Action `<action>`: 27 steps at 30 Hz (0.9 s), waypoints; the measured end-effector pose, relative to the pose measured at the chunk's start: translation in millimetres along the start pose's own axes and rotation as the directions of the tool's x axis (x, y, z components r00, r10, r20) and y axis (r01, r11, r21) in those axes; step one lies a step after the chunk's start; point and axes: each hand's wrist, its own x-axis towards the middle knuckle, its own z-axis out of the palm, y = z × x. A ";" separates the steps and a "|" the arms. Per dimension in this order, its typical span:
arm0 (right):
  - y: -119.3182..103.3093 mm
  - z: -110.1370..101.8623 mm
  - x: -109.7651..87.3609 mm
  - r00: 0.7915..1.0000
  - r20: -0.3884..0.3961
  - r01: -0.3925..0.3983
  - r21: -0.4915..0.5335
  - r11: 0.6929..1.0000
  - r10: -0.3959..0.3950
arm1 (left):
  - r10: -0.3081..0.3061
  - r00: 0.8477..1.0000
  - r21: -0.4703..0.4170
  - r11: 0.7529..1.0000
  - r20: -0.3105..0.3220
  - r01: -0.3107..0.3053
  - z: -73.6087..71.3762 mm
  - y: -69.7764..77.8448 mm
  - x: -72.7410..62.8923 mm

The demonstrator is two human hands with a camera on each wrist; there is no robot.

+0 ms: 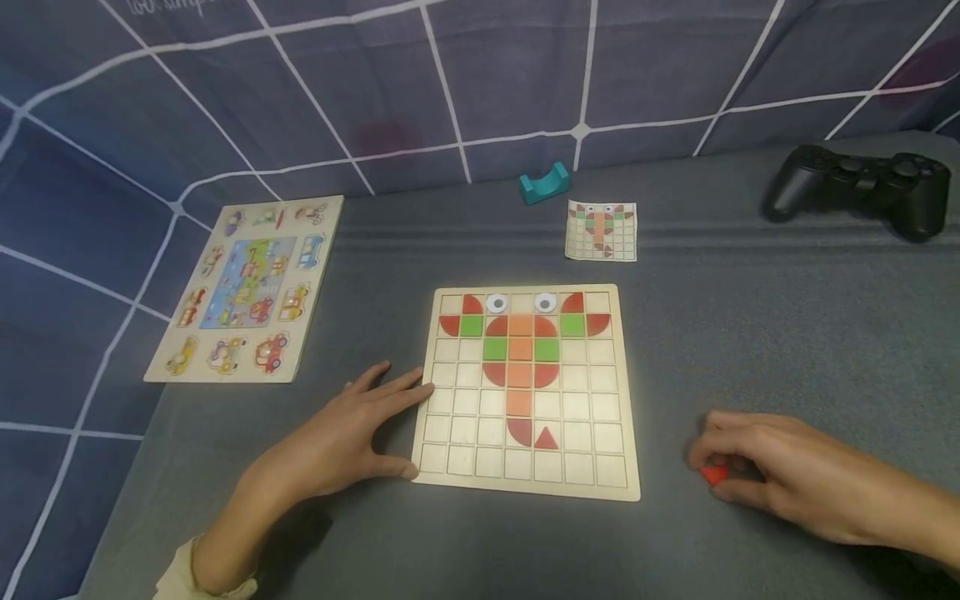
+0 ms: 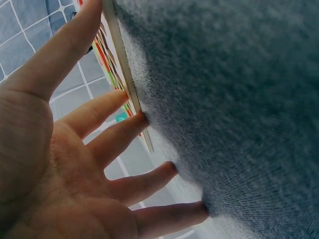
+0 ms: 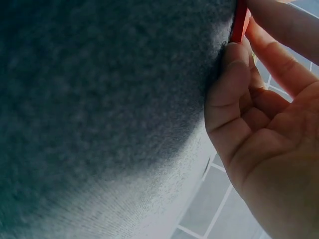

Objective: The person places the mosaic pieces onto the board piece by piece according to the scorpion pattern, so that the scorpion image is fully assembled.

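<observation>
In the head view a square wooden grid board (image 1: 604,407) lies on the grey surface. Red quarter-circles, green and orange squares, a small red triangle (image 1: 546,438) and two googly eyes (image 1: 545,303) form a figure on it. My left hand (image 1: 333,446) is spread at the board's left side, thumb and fingertips touching its edge; the left wrist view shows other fingertips on the cloth. To the right of the board, my right hand (image 1: 787,475) pinches a small red piece (image 1: 714,474) close to the surface. Fingers hide part of that red piece (image 3: 240,22), so its full shape cannot be told.
Behind the board lies a small printed pattern card (image 1: 600,250), with a teal cradle-shaped block (image 1: 544,184) beyond it. A wooden vehicle puzzle (image 1: 168,367) lies at the left. At the back right is a black game controller (image 1: 855,187). Checked fabric (image 1: 517,83) hangs behind.
</observation>
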 end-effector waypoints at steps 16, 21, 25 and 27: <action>-8.5 1.2 8.0 0.988 -0.100 0.121 0.034 0.992 -0.118 | -0.002 1.000 -0.003 1.000 -0.002 0.002 0.4 0.5 0.4; -24.3 1.2 23.8 0.984 -0.128 0.139 0.126 0.982 -0.123 | -0.007 1.000 -0.002 1.000 0.001 0.007 -0.3 0.6 0.0; -40.8 5.0 40.3 0.985 -0.125 0.143 0.182 0.973 -0.121 | -0.003 1.000 0.002 1.000 0.000 0.003 -0.4 0.6 -0.1; -49.0 7.0 48.7 0.986 -0.119 0.142 0.198 0.970 -0.120 | 0.000 1.000 0.005 1.000 -0.002 0.000 -0.5 0.5 -0.3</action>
